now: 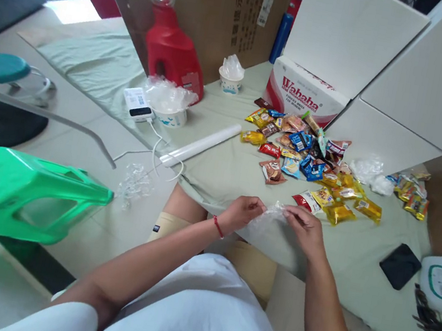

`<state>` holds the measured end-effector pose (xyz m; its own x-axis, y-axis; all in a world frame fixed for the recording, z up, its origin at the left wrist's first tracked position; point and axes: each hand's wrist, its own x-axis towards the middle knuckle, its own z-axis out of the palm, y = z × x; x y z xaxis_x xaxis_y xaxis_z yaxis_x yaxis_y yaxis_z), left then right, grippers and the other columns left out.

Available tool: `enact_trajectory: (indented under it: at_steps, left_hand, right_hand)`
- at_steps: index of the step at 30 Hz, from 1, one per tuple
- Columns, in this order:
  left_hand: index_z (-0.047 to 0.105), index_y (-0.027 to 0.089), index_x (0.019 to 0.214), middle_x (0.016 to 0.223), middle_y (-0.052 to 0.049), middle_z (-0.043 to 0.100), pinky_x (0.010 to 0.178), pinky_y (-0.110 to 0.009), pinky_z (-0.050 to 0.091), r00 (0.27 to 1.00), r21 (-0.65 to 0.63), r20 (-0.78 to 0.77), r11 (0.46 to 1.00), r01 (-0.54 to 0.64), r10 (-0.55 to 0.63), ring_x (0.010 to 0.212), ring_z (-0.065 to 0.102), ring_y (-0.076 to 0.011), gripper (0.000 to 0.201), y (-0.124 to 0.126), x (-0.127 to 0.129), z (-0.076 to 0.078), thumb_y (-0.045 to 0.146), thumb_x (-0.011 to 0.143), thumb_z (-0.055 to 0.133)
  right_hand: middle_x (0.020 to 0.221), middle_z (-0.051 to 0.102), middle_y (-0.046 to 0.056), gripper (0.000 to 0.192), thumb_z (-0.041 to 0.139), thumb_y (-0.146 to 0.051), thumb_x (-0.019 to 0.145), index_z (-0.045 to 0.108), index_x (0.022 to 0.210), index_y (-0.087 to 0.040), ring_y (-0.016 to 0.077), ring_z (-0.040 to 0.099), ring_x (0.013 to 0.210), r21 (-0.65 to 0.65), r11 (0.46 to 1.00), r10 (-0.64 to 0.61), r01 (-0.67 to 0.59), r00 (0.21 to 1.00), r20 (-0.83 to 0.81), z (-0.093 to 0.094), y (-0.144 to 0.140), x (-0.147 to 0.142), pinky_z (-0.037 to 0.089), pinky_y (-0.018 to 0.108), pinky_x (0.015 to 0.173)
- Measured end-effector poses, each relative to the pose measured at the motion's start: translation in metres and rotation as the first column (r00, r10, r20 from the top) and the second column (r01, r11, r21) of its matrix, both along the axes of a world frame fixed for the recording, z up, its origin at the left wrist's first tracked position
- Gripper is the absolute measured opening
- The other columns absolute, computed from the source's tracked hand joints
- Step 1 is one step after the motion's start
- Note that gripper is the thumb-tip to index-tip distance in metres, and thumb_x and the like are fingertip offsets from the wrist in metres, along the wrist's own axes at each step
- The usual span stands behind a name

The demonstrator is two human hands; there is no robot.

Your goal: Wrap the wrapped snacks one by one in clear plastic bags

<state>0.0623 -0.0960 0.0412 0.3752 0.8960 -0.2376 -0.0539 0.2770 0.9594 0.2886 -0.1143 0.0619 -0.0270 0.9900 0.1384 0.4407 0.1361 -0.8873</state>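
Observation:
My left hand (242, 212) and my right hand (304, 228) both pinch a clear plastic bag (269, 224) at the near edge of the green-covered table (228, 172). A red string circles my left wrist. Just beyond my hands lies a pile of several small snack packets (309, 158) in yellow, red, blue and brown wrappers. The nearest packets, red-white and yellow, lie a little past my right hand.
A red detergent jug (172, 50), two paper cups stuffed with plastic (230, 79), a white roll (201, 144), a white charger box (138, 103), a Wahaha carton (304, 95), a black phone (399, 266), and a green stool (17, 193) at left. Cardboard and white panels stand behind.

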Motion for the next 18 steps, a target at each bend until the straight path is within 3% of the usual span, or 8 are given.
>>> enact_trajectory:
  at_steps: [3,4,6,9,12,18]
  left_hand:
    - [0.060,0.018,0.074,0.060,0.005,0.047,0.055,-0.024,0.029,0.982,0.072,-0.066,0.982,-0.173,0.178,0.058,0.039,-0.0097,0.041,-0.005,0.000,-0.007,0.057,0.080,0.068]
    - [0.060,0.018,0.074,0.061,0.005,0.047,0.056,-0.024,0.030,0.970,0.111,-0.097,0.971,-0.210,0.221,0.059,0.039,-0.0102,0.039,-0.006,0.001,-0.008,0.056,0.082,0.066]
    - [0.061,0.018,0.076,0.063,0.004,0.049,0.057,-0.024,0.031,0.955,0.191,-0.143,0.954,-0.232,0.261,0.061,0.041,-0.0109,0.036,-0.010,0.003,-0.008,0.053,0.085,0.064]
    - [0.062,0.019,0.079,0.064,0.003,0.049,0.056,-0.024,0.031,0.958,0.222,-0.128,0.949,-0.225,0.257,0.060,0.040,-0.0108,0.035,-0.012,0.003,-0.009,0.052,0.088,0.062]
    - [0.059,0.019,0.079,0.061,0.005,0.044,0.054,-0.024,0.029,0.958,0.130,-0.048,0.952,-0.275,0.283,0.057,0.036,-0.0097,0.039,-0.005,-0.009,-0.013,0.057,0.085,0.064]
    - [0.058,0.018,0.079,0.061,0.005,0.046,0.053,-0.023,0.028,0.958,-0.052,0.006,0.957,-0.286,0.286,0.055,0.038,-0.0090,0.045,0.025,-0.044,-0.028,0.062,0.078,0.070]
  right_hand:
    - [0.097,0.073,0.007,0.043,0.071,-0.064,0.082,0.077,0.096,-0.024,0.0209,0.064,0.082,-0.063,0.946,-0.323,0.317,0.932,-0.166,-0.012,-0.005,-0.012,0.055,0.034,0.073]
    - [0.094,0.073,0.007,0.049,0.066,-0.070,0.083,0.076,0.093,-0.023,0.0210,0.063,0.080,-0.131,0.924,-0.381,0.360,0.895,-0.233,-0.014,-0.009,-0.020,0.055,0.033,0.067]
    - [0.094,0.072,0.007,0.055,0.063,-0.076,0.083,0.074,0.093,-0.023,0.0215,0.064,0.080,-0.270,0.924,-0.357,0.272,0.868,-0.346,-0.017,-0.017,-0.039,0.054,0.031,0.062]
    - [0.087,0.071,0.004,0.047,0.078,-0.067,0.075,0.074,0.092,-0.023,0.0184,0.062,0.076,-0.344,0.935,-0.240,0.090,0.873,-0.424,-0.018,-0.022,-0.064,0.055,0.030,0.065]
    - [0.071,0.061,-0.002,0.041,0.086,-0.058,0.069,0.070,0.082,-0.022,0.0127,0.051,0.062,-0.355,0.922,-0.321,0.156,0.819,-0.475,-0.018,-0.018,-0.067,0.049,0.025,0.058]
    - [0.070,0.055,-0.003,0.041,0.092,-0.051,0.062,0.068,0.079,-0.022,0.0093,0.041,0.055,-0.474,0.870,-0.407,0.137,0.743,-0.531,-0.022,-0.008,-0.049,0.038,0.021,0.044]
